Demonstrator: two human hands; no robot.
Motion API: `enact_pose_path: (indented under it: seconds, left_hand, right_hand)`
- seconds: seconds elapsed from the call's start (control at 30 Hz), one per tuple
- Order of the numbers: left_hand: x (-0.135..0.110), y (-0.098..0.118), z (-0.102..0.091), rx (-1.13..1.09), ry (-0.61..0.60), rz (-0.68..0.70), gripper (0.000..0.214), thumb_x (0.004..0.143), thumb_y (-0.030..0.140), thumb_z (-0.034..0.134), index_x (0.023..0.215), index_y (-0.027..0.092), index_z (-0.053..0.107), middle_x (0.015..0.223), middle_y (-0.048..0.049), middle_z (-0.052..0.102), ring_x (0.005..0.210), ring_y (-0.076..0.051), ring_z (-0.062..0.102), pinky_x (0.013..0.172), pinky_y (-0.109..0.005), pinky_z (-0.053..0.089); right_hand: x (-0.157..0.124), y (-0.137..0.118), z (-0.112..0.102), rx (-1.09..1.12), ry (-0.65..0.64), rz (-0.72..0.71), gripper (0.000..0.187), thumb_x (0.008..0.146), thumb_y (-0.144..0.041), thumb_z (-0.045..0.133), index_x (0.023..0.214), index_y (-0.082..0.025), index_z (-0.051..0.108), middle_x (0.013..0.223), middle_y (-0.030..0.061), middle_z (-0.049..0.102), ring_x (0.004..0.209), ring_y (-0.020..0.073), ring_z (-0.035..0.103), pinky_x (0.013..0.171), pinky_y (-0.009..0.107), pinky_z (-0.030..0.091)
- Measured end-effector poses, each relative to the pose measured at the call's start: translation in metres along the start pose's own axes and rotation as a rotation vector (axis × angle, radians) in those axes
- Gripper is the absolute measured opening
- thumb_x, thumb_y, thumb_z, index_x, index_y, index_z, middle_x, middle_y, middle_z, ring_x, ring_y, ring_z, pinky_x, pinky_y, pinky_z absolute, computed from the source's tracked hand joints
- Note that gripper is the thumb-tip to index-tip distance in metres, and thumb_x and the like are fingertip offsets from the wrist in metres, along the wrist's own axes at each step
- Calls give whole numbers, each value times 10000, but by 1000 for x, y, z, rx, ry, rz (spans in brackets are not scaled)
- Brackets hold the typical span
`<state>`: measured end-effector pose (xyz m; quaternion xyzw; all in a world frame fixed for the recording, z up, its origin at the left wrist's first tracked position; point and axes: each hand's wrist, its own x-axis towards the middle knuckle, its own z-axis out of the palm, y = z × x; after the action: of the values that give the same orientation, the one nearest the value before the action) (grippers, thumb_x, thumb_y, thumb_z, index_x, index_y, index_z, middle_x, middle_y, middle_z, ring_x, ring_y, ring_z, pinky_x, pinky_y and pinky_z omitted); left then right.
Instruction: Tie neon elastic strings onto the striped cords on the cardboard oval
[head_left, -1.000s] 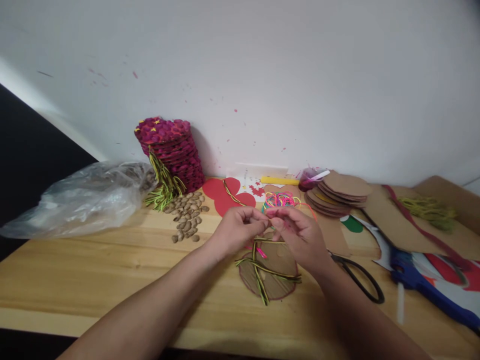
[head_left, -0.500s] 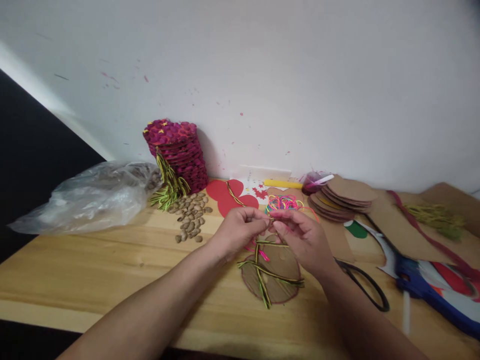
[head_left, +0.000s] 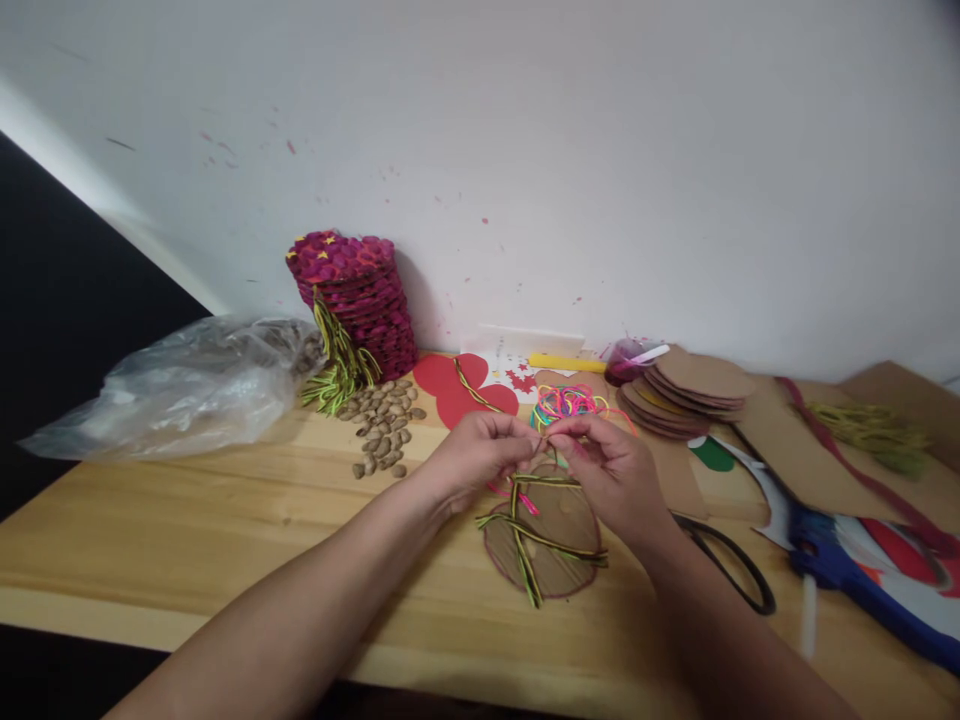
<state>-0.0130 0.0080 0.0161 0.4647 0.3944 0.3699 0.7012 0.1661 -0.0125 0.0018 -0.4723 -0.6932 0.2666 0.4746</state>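
Note:
My left hand and my right hand meet fingertip to fingertip, each pinching a twisted black-and-yellow cord. The cord's free end trails up and away over red paper; the pinched part is mostly hidden by my fingers. Below them lies a round cardboard disc with a dark red edge. Crossed black-and-yellow-green strands rest on it, and a bright pink thread shows beside them. Just behind my hands is a tangle of multicoloured thread.
Shells or nuts lie left of centre, by a plastic bag and a purple tasselled cylinder. On the right are stacked cardboard discs, a black loop handle and a blue glue gun. A yellow stick lies behind.
My fingertips have shifted slightly at the cord, with the right fingers straighter and drawn a little to the right. The whole view has moved slightly.

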Motion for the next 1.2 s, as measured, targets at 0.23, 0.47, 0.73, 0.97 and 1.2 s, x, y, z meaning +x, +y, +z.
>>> enact_pose_path:
  seconds: [0.23,0.47,0.73,0.97,1.2]
  left_hand:
    - [1,5,-2,-128,46,-55,182,660,286,775,678,122,700,529,19,552,419,-28,330,429,-212,174]
    - [3,1,-3,-162,47,-51,158,638,246,770,654,117,681,537,20,551,434,-21,356,421,-183,185]
    - [4,-1,-3,-144,28,-90,202,617,271,773,683,112,668,541,24,552,419,-20,359,423,-173,191]
    - [4,-4,0,-51,82,55,169,624,269,744,665,118,677,550,7,577,487,-62,448,479,-196,287]
    - [3,-7,-1,237,52,146,102,681,220,660,716,129,687,630,4,617,546,-87,485,551,-219,351]
  right_hand:
    - [2,-1,-4,-420,233,-358,141,816,-213,696,947,-237,650,1014,75,652,989,256,590,821,408,490]
    - [-1,-7,0,-624,265,-540,183,775,-176,748,922,-255,673,965,60,610,970,262,569,880,449,451]
    - [-1,-9,-3,-514,167,-598,239,812,-85,678,956,-273,708,860,40,661,919,240,562,840,417,490]
    - [-4,-6,1,-423,87,-548,222,856,-96,605,991,-255,681,973,59,677,963,228,626,885,419,519]
    - [-7,2,4,-335,-35,-417,248,911,-94,504,1049,-254,633,1154,75,651,1097,218,628,939,405,516]
